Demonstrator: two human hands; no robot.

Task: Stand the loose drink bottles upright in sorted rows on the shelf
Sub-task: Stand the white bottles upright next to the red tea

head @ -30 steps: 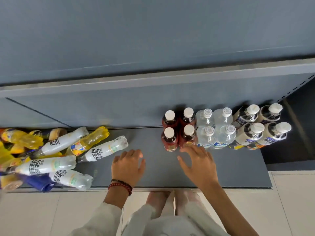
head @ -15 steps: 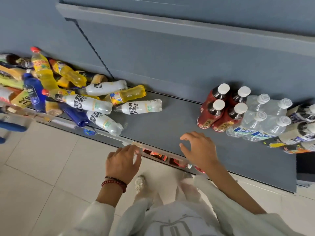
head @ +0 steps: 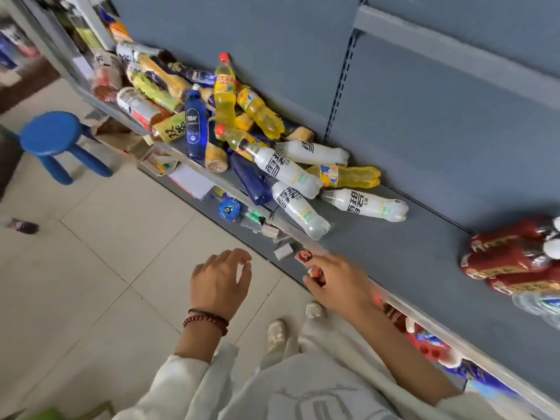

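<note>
Fingers (head: 238,259) of the left hand (head: 219,283) are loosely spread and hold nothing. Those of the right hand (head: 339,283) are a little curled at the front lip of the shelf (head: 409,253) and, as far as the motion blur allows, also hold nothing.

A second ago both hands lay over the shelf beside the standing rows. Now they have drawn back to 6 o'clock, the left one out over the floor (head: 91,268), and the view has swung left. The red bottles (head: 509,259) of the finished rows have slid to 3 o'clock at the picture's edge. The loose bottles (head: 257,147) now fill 11 to 12 o'clock, a tangled heap lying on their sides against the shelf's back panel. A blue stool (head: 51,137) stands at 9 o'clock.

This looks like the gap between placements: one group is set down and the person is turning for the next. The nearest candidate is a white-labelled bottle (head: 300,207) at the heap's near edge, at 12 o'clock from the hands and just above the shelf lip. Most of the heap is unsorted.
</note>
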